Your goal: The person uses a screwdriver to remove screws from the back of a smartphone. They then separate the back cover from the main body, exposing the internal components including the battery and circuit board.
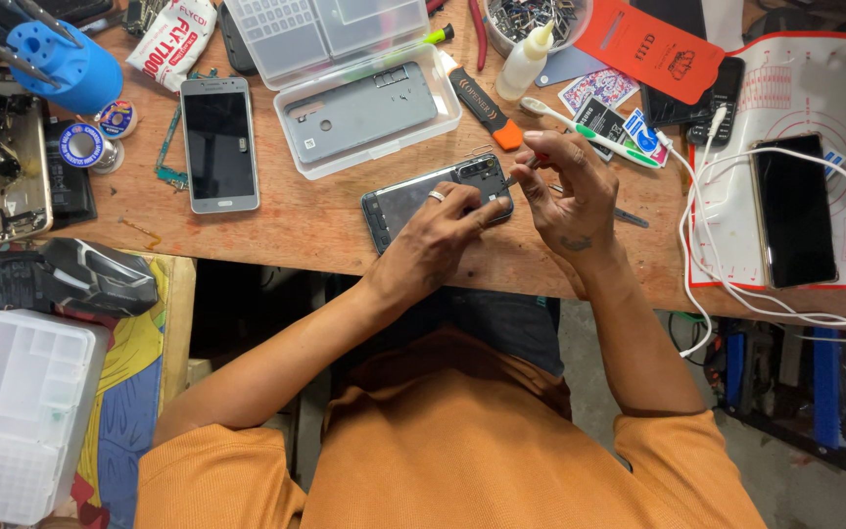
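Left hand grip pins dark phone to counter; right hand grip pinched on thin tool at its camera end.

The light is bright, even and soft, with only weak shadows under things on the wooden table. The black phone right of it shows slight glare. The edges bend a little; the focus is sharp.

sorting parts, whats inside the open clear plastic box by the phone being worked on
A grey phone back cover lies in the clear plastic box. Anything beneath the cover is hidden.
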